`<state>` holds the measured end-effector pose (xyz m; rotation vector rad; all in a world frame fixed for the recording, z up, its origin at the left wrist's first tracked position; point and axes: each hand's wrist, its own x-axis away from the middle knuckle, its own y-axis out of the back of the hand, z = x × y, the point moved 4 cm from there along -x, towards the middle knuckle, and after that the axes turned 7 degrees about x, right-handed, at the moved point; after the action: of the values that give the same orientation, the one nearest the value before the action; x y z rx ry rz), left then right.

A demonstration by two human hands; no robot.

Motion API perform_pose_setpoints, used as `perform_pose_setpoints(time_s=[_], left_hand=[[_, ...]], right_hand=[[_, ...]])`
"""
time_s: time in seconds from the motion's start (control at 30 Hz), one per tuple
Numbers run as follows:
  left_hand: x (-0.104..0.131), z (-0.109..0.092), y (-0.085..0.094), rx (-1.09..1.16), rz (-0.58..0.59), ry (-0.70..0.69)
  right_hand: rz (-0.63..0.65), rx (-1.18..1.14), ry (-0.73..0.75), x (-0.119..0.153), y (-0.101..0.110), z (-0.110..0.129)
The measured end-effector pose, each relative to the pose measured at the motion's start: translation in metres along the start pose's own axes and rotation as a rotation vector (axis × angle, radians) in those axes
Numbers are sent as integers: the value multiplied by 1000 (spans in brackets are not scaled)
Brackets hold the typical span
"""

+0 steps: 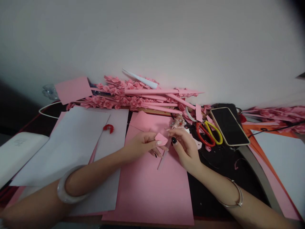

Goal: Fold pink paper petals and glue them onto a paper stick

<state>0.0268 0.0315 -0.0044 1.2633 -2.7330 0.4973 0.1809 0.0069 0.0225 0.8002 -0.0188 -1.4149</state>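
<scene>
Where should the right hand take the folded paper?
Probably by the right corner of the folded paper, pinched thin between thumb and forefinger, coming from the right. The left hand has its thumb over the lower left part, while that corner points uncovered toward the right hand.

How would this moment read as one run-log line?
left hand: holds folded pink paper | right hand: close by, hold unclear | pink sheet: below hands
</scene>
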Motion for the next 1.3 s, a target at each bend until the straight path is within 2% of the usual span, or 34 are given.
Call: perform_pose_setpoints(time_s=[0.07,0.13,0.23,0.33,0.53,0.9,1.13,1.2,1.3], left_hand=[[1,0,-3,-24,21,8],[2,0,-6,-38,37,8],[2,0,-7,-59,48,-7],[2,1,-6,-77,34,-11],[2,-2,-4,-48,8,-13],[4,-4,-4,-112,1,-17],[1,-1,2,-93,-84,28],[0,1,4,-70,-94,30],[-1,3,6,-31,-123,28]], right_hand=[[45,-37,-86,1,-4,-5],[150,15,-127,1,-9,-7],[269,100,-96,0,-14,-4],[302,85,-50,0,-15,0],[247,140,-3,2,-13,1],[91,165,-101,-1,-6,-1],[67,182,-128,0,-5,-8],[37,180,-71,0,-3,-5],[11,226,95,0,-3,3]])
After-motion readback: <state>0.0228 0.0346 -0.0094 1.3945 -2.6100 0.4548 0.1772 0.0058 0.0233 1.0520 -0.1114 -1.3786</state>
